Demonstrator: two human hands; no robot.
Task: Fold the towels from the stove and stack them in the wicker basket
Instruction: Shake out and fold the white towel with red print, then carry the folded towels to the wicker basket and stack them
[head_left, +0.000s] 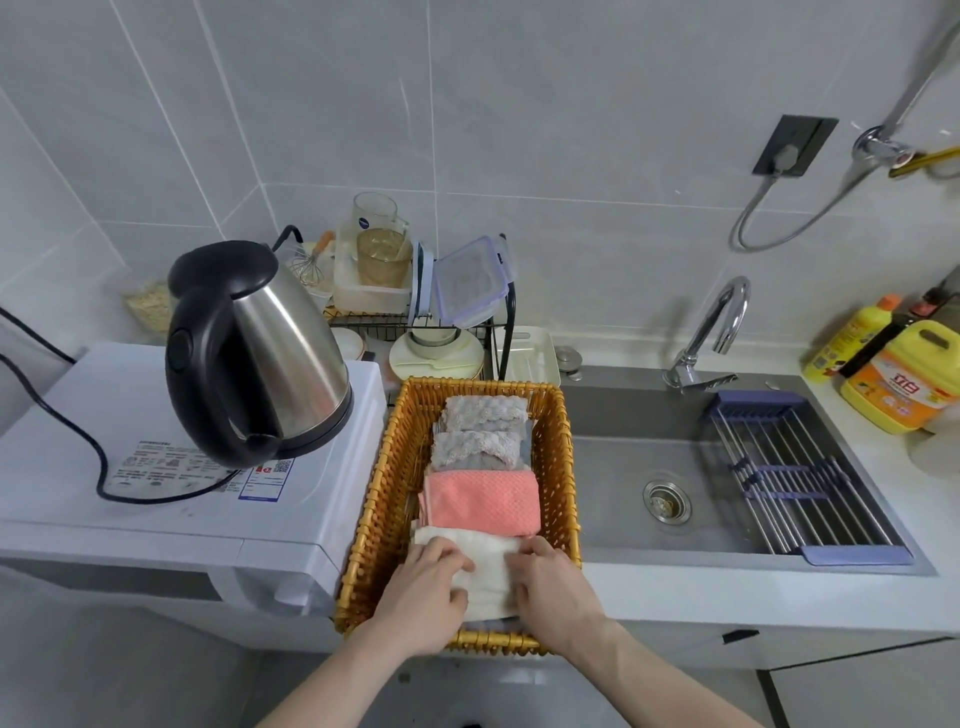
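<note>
A yellow wicker basket (387, 499) stands on the counter between a white appliance and the sink. Inside it lie folded towels in a row: two grey ones (480, 431) at the far end, a pink one (480, 501) in the middle, and a white one (488, 558) nearest me. My left hand (423, 587) lies on the white towel's left side and my right hand (550, 587) on its right side. Both hands reach into the basket's near end with fingers bent over the cloth. No stove is in view.
A steel kettle (260, 353) with a black cord sits on the white appliance (130, 467) to the left. A dish rack (415, 322) with containers stands behind the basket. To the right are the sink (649, 457), faucet (711, 332), roll-up drying rack (800, 478) and yellow detergent bottles (904, 374).
</note>
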